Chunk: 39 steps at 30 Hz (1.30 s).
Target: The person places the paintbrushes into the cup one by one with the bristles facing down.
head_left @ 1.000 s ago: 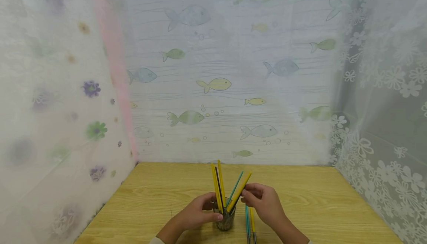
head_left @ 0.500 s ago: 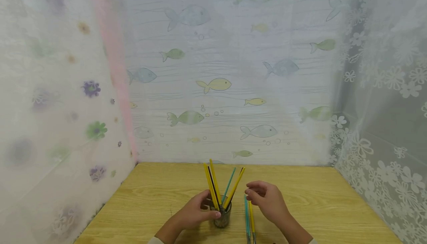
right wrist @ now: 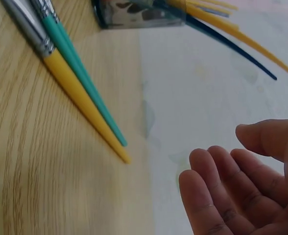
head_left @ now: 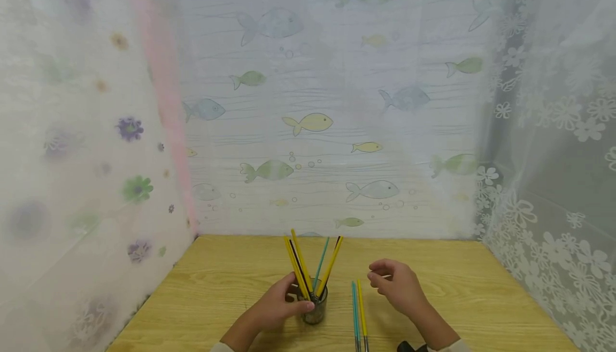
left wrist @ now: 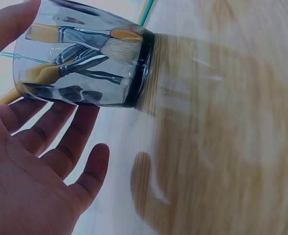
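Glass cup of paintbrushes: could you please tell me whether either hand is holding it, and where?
The left hand holds the glass cup round its side wall; the right hand holds nothing.

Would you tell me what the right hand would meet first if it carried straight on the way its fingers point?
Probably the two paintbrushes lying on the wooden table, as the right hand points left towards them; depth is unclear.
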Each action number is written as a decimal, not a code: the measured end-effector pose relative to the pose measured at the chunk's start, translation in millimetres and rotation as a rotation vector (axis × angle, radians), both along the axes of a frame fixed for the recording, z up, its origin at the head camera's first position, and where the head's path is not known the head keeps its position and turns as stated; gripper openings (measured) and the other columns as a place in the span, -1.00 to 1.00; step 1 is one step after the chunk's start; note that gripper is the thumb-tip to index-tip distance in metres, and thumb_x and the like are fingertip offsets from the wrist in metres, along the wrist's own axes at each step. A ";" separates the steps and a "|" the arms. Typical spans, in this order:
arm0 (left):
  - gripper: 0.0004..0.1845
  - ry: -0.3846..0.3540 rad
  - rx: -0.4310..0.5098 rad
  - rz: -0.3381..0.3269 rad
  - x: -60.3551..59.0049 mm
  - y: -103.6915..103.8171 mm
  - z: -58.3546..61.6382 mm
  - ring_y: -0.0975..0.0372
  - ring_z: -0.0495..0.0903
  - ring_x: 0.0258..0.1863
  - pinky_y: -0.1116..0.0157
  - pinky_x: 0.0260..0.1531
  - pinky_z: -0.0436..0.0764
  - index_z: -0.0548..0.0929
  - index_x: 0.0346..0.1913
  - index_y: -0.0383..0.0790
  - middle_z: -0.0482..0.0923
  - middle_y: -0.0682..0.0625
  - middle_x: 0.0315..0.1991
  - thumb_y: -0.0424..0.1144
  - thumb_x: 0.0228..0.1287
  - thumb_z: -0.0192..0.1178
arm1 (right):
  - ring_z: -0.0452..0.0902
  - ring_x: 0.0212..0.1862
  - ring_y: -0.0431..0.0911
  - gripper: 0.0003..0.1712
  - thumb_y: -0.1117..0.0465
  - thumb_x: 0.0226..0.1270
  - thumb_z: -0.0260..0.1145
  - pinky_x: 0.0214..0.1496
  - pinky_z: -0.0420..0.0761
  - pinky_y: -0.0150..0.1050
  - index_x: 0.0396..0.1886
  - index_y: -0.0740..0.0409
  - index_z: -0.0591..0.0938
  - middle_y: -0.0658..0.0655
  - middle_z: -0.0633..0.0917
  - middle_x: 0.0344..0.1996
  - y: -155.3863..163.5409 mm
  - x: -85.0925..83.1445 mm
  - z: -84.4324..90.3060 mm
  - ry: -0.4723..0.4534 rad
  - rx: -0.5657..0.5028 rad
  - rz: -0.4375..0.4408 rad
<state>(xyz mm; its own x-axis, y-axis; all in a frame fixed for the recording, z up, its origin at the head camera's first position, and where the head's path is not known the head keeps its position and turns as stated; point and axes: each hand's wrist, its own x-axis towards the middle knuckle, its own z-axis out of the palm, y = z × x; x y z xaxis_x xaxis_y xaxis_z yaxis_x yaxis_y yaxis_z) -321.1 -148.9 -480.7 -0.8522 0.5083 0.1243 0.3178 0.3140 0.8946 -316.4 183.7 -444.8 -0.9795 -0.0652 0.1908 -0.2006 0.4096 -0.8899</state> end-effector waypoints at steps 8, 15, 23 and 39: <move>-0.47 -0.014 -0.011 0.026 -0.1 -1.7 1.8 0.10 0.60 0.08 0.13 0.00 0.63 0.48 0.32 -0.08 0.57 -0.07 0.14 0.00 0.41 0.37 | 0.76 -0.23 0.00 -0.59 0.16 0.39 0.46 -0.24 0.79 -0.14 0.07 0.36 0.67 0.16 0.76 -0.17 11.2 -4.2 -7.6 -0.082 0.024 -0.011; -0.43 -0.013 -0.022 0.045 0.8 -3.3 1.4 0.09 0.58 0.07 0.04 -0.01 0.61 0.47 0.36 -0.07 0.58 -0.07 0.18 0.01 0.40 0.37 | 0.77 -0.26 0.02 -0.53 0.15 0.36 0.49 -0.27 0.80 -0.11 0.08 0.42 0.64 0.19 0.74 -0.18 16.5 -5.1 -12.8 -0.165 0.050 -0.016; -0.43 -0.014 -0.015 0.054 1.2 -3.1 2.0 0.10 0.56 0.07 0.08 0.04 0.58 0.47 0.37 -0.12 0.59 -0.06 0.14 -0.02 0.41 0.36 | 0.70 -0.36 -0.05 -0.48 0.12 0.32 0.52 -0.35 0.77 -0.13 0.07 0.44 0.63 0.16 0.73 -0.23 18.6 -5.7 -19.3 -0.230 0.127 0.007; -0.51 0.008 -0.008 0.036 -0.3 -2.3 0.4 0.10 0.55 0.12 0.12 0.07 0.57 0.51 0.32 -0.10 0.59 -0.04 0.16 -0.03 0.44 0.34 | 0.72 -0.38 -0.08 -0.51 0.21 0.25 0.55 -0.36 0.77 -0.14 0.02 0.49 0.64 0.10 0.76 -0.35 6.2 3.5 -21.4 -0.226 0.156 0.115</move>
